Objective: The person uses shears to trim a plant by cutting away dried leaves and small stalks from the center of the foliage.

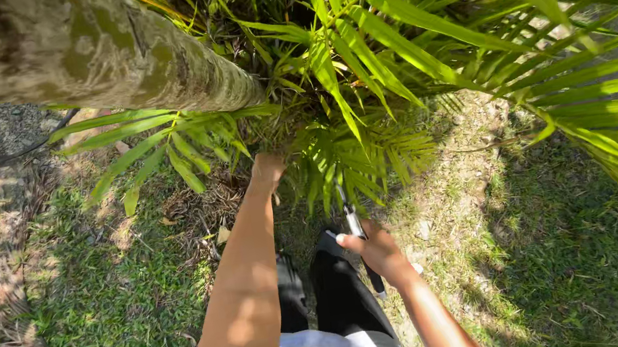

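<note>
— Grass (124, 299) and bare dirt lay underneath, with a thick palm trunk (86, 48) slanting across the top left. What was I reaching into?

— Low green fronds (355, 154) at the foot of that trunk. My left hand (268, 170) was stretched out to the clump, I'd judge to hold or part the leaves; its fingers were buried among them, so I couldn't tell how far it was closed or whether it gripped anything.

— And the other?

— My right hand (373, 249) sat nearer my body, curled tight round the dark handles of a cutting tool (355, 228). Its narrow metal end pointed up toward the fronds, just short of them, probably kept close so the blades could meet whatever the left hand steadied.

— Anything else?

— A dark hose (28, 148) on gravel at far left.
</note>
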